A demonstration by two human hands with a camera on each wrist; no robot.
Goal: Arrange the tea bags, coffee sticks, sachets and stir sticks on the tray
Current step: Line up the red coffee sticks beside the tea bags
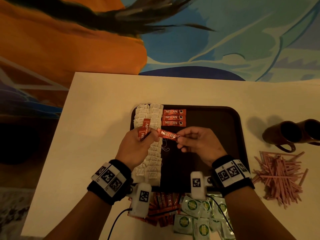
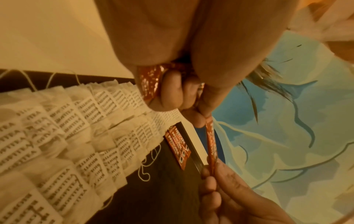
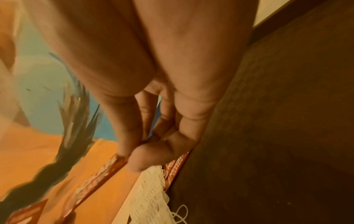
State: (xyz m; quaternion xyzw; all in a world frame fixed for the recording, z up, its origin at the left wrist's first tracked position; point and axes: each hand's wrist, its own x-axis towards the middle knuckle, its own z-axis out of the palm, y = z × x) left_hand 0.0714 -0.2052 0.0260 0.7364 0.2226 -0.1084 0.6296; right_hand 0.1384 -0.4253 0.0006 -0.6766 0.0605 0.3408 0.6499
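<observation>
below the tray (image 1: 232, 118), the loose coffee sticks (image 1: 164, 205) and green sachets (image 1: 199, 220) lay partly behind the wrist cameras; the sachets ran off the frame's bottom. the left hand (image 1: 135, 148) covered several tea bags (image 1: 154, 149) on it.

Bare tray (image 1: 216, 135) right of the tea bags (image 1: 154, 153) lies open (mugs (image 1: 292, 132) stand well apart).

Hospitality room: painted mural wall (image 1: 225, 40), white table (image 1: 103, 101), mugs (image 1: 294, 132).
</observation>
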